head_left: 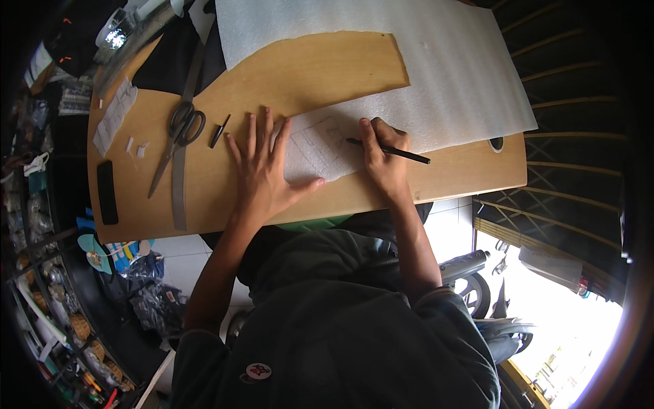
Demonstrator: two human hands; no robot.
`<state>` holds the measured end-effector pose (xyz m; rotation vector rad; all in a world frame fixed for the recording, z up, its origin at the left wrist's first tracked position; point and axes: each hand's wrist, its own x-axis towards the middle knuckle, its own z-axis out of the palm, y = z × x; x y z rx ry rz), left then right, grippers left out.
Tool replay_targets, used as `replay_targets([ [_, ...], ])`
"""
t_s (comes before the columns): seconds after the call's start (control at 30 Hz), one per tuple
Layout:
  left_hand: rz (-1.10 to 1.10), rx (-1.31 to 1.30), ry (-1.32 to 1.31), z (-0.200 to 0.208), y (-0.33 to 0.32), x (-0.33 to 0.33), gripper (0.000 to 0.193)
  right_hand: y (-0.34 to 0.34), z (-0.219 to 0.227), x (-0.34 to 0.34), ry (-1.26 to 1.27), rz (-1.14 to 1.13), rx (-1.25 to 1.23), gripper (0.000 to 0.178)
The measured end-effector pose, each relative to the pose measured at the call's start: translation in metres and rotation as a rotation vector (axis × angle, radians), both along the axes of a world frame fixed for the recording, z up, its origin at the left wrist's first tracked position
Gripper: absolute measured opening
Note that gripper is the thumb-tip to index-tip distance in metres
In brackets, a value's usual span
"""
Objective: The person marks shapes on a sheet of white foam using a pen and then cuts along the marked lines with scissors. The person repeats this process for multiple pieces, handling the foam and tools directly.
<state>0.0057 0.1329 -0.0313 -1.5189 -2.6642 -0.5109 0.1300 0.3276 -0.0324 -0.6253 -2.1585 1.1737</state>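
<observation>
A large white foam sheet (pixel 463 75) covers the far right of the wooden table (pixel 327 68), with a narrow strip of it reaching in front of me. My left hand (pixel 262 180) lies flat with fingers spread at the strip's left end, the thumb resting on its edge. In my right hand (pixel 385 157) is a black pen (pixel 409 156), gripped between thumb and fingers, its tip pointing left at the strip. Thin drawn lines show on the strip between my hands; whether the tip touches it I cannot tell.
Left of my left hand lie a small black pen cap (pixel 216 135), large scissors (pixel 178 129), a metal ruler (pixel 178 191), a black phone-like slab (pixel 107 192) and a marked paper piece (pixel 114 119). Black material (pixel 163 65) lies at the far left. Shelves (pixel 61 307) stand to the left.
</observation>
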Motion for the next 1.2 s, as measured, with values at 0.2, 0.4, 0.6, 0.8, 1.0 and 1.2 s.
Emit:
replay_targets([
  [0.2, -0.001, -0.024, 0.013, 0.002, -0.001, 0.000, 0.115, -0.003, 0.005, -0.003, 0.026, 0.002, -0.032, 0.036],
  [0.4, 0.002, -0.013, -0.009, 0.003, -0.001, 0.002, 0.116, -0.002, 0.009, 0.001, 0.010, -0.029, -0.104, 0.041],
  [0.6, 0.008, -0.043, -0.053, 0.008, 0.000, 0.002, 0.117, 0.011, 0.014, 0.007, 0.185, 0.004, -0.316, 0.050],
  [0.8, 0.048, -0.110, -0.061, 0.014, -0.002, 0.003, 0.114, 0.034, 0.003, -0.004, 0.041, 0.122, -0.277, 0.048],
  [1.0, 0.049, -0.175, -0.063, 0.032, -0.001, 0.003, 0.105, 0.031, 0.000, 0.000, 0.179, 0.213, -0.319, 0.038],
  [1.2, -0.032, 0.175, -0.173, 0.015, 0.052, 0.025, 0.090, 0.031, 0.004, 0.003, 0.098, 0.166, -0.409, 0.036],
])
